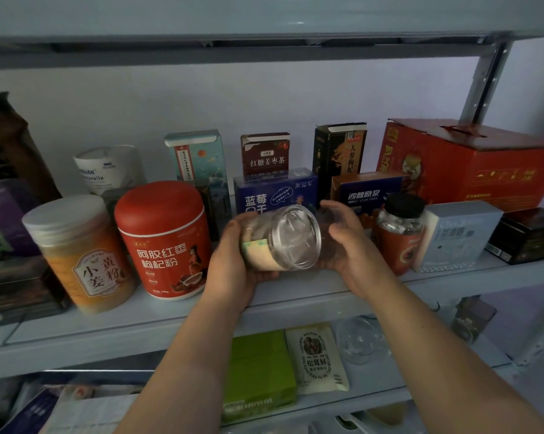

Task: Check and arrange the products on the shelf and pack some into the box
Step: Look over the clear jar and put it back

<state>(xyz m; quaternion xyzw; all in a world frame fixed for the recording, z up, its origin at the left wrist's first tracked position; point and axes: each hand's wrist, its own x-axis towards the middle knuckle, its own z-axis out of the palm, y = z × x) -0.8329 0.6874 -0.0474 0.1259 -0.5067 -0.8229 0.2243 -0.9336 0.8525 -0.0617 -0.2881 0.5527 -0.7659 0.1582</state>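
Checking step: my left hand (233,264) grips the clear jar (283,236) tipped sideways over the shelf (139,333), right hand (349,242) cupped beside it, can't tell if touching; next, probably stand it upright.

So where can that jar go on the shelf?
The bare spot on the shelf is between the red canister and the black-lidded jar, before the blue box, under the clear jar the left hand holds. The shelf's front strip is bare too. The back row and left end are crowded.
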